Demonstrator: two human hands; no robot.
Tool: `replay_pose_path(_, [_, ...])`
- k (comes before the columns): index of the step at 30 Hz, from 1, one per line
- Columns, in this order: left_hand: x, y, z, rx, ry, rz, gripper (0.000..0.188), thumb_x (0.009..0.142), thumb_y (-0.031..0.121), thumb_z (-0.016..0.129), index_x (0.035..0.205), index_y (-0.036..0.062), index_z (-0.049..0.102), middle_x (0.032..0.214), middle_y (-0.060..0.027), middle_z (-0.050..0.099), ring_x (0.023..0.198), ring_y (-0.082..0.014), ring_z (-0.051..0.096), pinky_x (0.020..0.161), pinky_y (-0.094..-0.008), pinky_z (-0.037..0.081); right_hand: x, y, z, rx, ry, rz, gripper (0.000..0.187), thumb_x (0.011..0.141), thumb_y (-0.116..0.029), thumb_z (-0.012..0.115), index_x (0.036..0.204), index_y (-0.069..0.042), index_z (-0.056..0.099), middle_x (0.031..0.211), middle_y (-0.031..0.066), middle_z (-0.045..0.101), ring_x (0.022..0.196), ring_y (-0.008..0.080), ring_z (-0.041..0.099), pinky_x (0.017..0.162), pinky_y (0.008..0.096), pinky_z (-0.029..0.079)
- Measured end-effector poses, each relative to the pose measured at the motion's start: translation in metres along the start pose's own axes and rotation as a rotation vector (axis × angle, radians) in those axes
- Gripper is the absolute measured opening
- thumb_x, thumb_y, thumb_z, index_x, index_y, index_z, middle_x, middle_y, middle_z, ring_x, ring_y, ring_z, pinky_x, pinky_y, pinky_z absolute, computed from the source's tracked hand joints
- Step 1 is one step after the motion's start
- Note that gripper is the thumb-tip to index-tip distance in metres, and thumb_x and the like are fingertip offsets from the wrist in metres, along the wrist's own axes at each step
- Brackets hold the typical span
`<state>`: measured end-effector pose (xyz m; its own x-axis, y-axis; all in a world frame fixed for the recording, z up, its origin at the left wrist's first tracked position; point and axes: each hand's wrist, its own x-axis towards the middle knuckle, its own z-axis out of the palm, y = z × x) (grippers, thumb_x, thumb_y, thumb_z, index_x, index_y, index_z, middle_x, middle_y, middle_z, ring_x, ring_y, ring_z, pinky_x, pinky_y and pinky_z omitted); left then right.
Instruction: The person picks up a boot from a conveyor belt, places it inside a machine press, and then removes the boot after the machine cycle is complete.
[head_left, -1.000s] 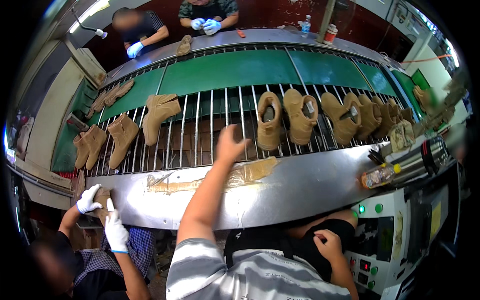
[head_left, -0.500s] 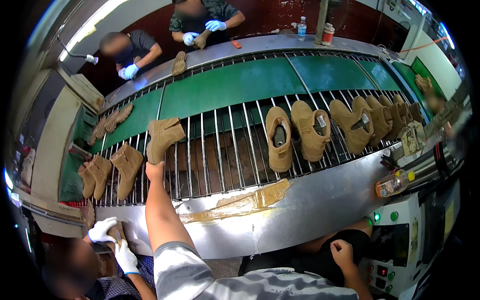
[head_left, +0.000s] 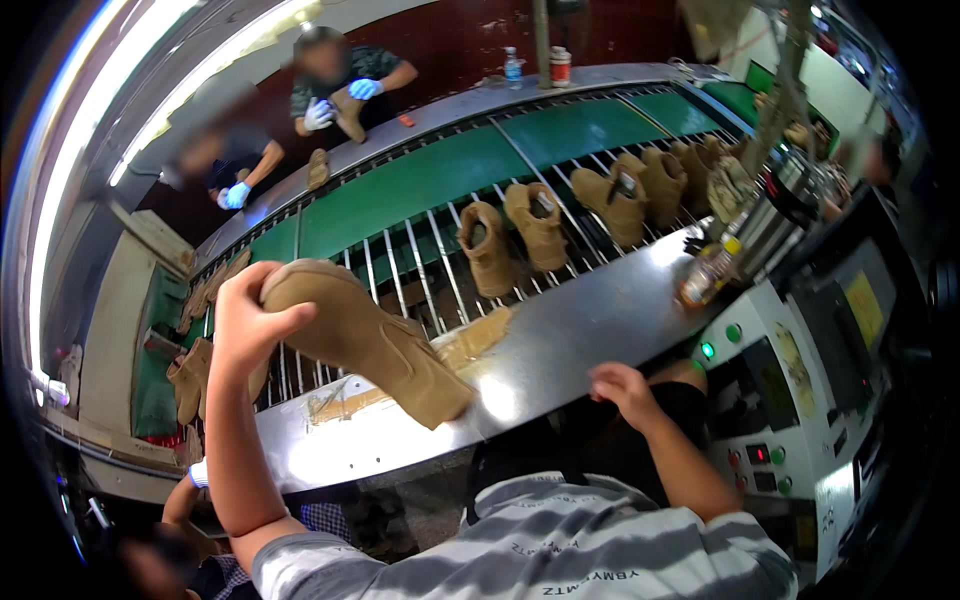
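The metal desk [head_left: 570, 345] lies bare from tape [head_left: 478, 338] to bottle [head_left: 706, 275], the left hand [head_left: 248, 318] gripping a tan boot [head_left: 355, 330] by its toe over the desk's left stretch, the right hand [head_left: 622, 392] curled at the near edge, how tightly I can't tell.

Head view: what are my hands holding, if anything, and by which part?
Your left hand holds a tan boot by its toe end; your right hand holds nothing that shows.
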<state>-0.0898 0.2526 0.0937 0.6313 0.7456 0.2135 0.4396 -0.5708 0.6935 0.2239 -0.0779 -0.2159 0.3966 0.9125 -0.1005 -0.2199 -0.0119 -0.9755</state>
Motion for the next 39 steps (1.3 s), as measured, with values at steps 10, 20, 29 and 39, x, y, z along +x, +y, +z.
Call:
replay_pose_path(10, [-0.035,-0.019,0.296,-1.285,-0.507,-0.514,0.043,0.091,0.031,0.054,0.115,-0.0035,0.058,0.105,-0.0129,0.065,0.096,-0.022,0.063,0.085,-0.035,0.051,-0.069,-0.037,0.047,1.497,-0.851,0.23,0.069,0.095,-0.05,0.037,0.145,-0.003,0.035,0.143,0.0194,0.045,0.129,0.0351,0.046,0.11,0.048,0.033])
replay_pose_path(20, [-0.073,0.102,0.489,-0.585,-0.927,-0.179,0.036,0.096,0.027,0.051,0.075,0.0006,0.063,0.061,-0.0088,0.061,0.048,-0.0147,0.056,0.044,-0.0276,0.042,-0.252,-0.063,-0.066,0.925,0.184,-0.414,0.082,0.074,-0.02,0.058,0.149,-0.007,0.026,0.146,0.0147,0.04,0.132,0.0316,0.043,0.11,0.0444,0.034])
replay_pose_path(29, [-0.156,0.096,0.587,-0.032,-1.512,-0.377,0.06,0.087,0.055,0.058,0.056,0.0039,0.055,0.046,-0.0075,0.048,0.037,-0.0197,0.048,0.038,-0.0309,0.037,-0.464,-0.142,-0.208,-0.337,1.505,-0.534,0.115,0.042,-0.009,0.081,0.147,-0.004,0.035,0.132,0.0088,0.051,0.122,0.0225,0.051,0.104,0.0348,0.04])
replay_pose_path(39, [-0.165,0.131,0.615,0.167,-1.248,-0.341,0.078,0.089,0.067,0.045,0.048,0.001,0.051,0.043,-0.0107,0.048,0.037,-0.0246,0.051,0.039,-0.0347,0.042,-0.539,-0.28,-0.408,-0.943,1.851,0.422,0.099,0.052,-0.029,0.076,0.144,-0.014,0.042,0.135,0.0196,0.053,0.124,0.0322,0.052,0.1,0.0359,0.043])
